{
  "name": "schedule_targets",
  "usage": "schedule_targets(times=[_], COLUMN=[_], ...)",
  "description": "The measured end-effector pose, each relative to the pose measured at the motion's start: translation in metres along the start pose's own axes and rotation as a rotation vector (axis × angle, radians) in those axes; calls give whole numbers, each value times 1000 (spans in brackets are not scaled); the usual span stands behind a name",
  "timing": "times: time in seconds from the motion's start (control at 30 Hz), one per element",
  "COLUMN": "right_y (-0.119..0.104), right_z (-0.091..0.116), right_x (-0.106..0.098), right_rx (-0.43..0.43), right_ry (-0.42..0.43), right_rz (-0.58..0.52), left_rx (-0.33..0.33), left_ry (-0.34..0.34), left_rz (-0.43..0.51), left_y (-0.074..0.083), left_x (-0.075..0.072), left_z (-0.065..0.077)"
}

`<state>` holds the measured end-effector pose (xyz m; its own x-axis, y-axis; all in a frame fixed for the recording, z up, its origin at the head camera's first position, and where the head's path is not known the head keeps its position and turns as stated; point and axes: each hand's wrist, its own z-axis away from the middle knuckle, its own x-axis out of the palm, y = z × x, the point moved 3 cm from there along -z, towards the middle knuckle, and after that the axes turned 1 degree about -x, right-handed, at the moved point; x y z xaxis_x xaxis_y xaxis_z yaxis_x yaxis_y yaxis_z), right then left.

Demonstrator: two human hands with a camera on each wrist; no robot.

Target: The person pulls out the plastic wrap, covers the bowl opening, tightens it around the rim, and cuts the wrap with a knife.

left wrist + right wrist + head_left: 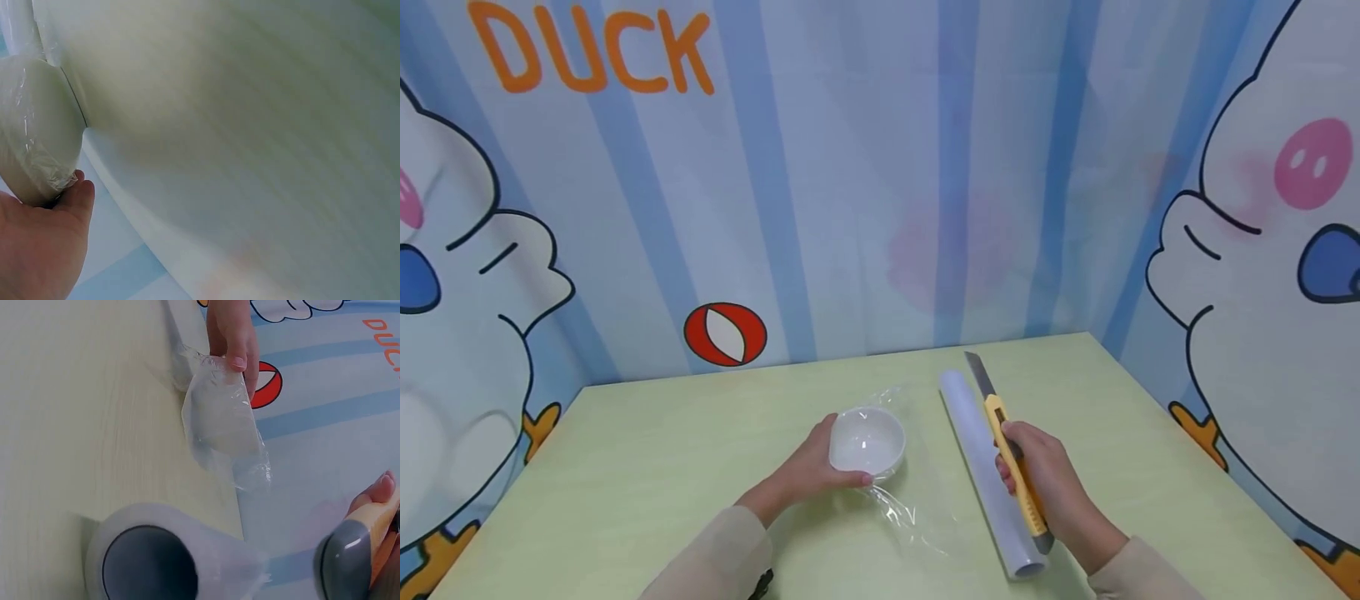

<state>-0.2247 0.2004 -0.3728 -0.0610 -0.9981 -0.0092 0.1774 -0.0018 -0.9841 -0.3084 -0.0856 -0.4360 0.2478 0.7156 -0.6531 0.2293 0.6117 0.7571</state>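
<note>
My left hand grips a small white bowl by its side, thumb at the near rim and fingers behind. Clear plastic wrap lies over the bowl and trails off its right side; the left wrist view shows it clinging around the bowl. In my right hand is a yellow utility knife, its grey blade extended and pointing away from me. That hand is over the right side of a roll of plastic wrap, which lies lengthwise on the table.
The pale green tabletop ends at a blue-striped backdrop with cartoon ducks on both sides. The roll's open near end faces the right wrist camera. A small dark object shows under my left sleeve.
</note>
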Motion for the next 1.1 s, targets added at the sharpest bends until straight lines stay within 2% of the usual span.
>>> schedule_targets(times=[0.13, 0.33, 0.57, 0.73, 1.1], right_y=[2, 0, -1, 0, 1], right_z=[1, 5, 8, 9, 13], right_x=[2, 3, 2, 1, 0], right_rx=[-3, -33, -25, -13, -47], right_ry=[23, 5, -33, -49, -155], right_rz=[13, 12, 77, 40, 23], left_rx=[-2, 9, 20, 15, -24], left_ry=[-3, 7, -1, 1, 2], left_rz=[7, 17, 16, 18, -17], left_y=[-2, -3, -1, 0, 1], left_x=[2, 3, 3, 2, 1], left_z=[0, 0, 0, 0, 3])
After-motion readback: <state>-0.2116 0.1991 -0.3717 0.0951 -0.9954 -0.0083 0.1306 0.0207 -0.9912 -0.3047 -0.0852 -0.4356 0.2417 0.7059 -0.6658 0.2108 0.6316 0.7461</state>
